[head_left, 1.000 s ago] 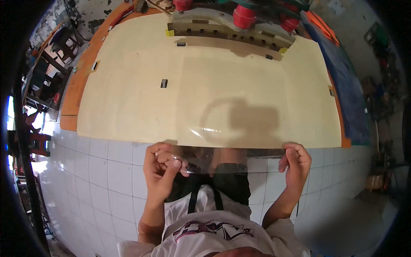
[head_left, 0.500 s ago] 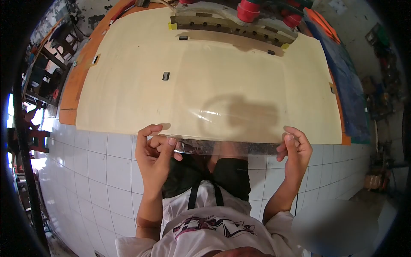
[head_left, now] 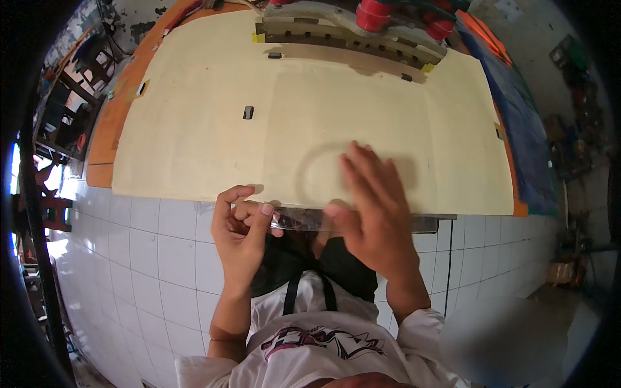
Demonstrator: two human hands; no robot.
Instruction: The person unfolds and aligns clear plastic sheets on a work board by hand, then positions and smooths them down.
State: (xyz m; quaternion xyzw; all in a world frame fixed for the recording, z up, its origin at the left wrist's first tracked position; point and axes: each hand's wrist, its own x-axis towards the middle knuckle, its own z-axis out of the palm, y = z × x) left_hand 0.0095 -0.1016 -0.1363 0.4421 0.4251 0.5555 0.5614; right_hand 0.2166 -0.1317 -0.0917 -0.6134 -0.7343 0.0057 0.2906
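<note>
A clear plastic sheet [head_left: 301, 222] lies over the pale yellow board [head_left: 187, 142], its near strip hanging past the board's front edge. My left hand [head_left: 240, 223] pinches the sheet's near left corner between thumb and curled fingers. Fingers stretched out, my right hand [head_left: 375, 213] is over the sheet right of centre, its thumb near the front edge. Whether the right palm presses on the sheet or hovers just above it, I cannot tell. A small black piece [head_left: 248, 113] sits on the board beyond my left hand.
Across the far side runs a metal bar [head_left: 349, 43] of a machine with red fittings [head_left: 375, 16]. Two small dark stops, a left one [head_left: 275, 56] and a right one [head_left: 406, 77], lie before it. Blue sheeting [head_left: 511, 116] covers the right side.
My right hand has let go of the sheet's near right corner and moved left and forward over the sheet, fingers now extended. My left hand keeps its pinch. The glare on the sheet is gone.
</note>
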